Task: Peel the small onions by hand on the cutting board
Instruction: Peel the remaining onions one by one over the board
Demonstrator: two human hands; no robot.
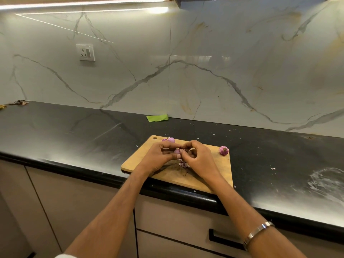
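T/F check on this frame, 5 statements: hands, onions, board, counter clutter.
1. Both hands hold one small onion over the cutting board. True: left hand and right hand pinch it between them.
2. A knife lies on the board. False: no knife is visible.
3. Another onion sits near the board's far right corner. True.
4. A piece of green tape lies on the counter against the backsplash. True.
5. The loose peels are piled off the board on the counter. False: they lie on the board, below the hands.
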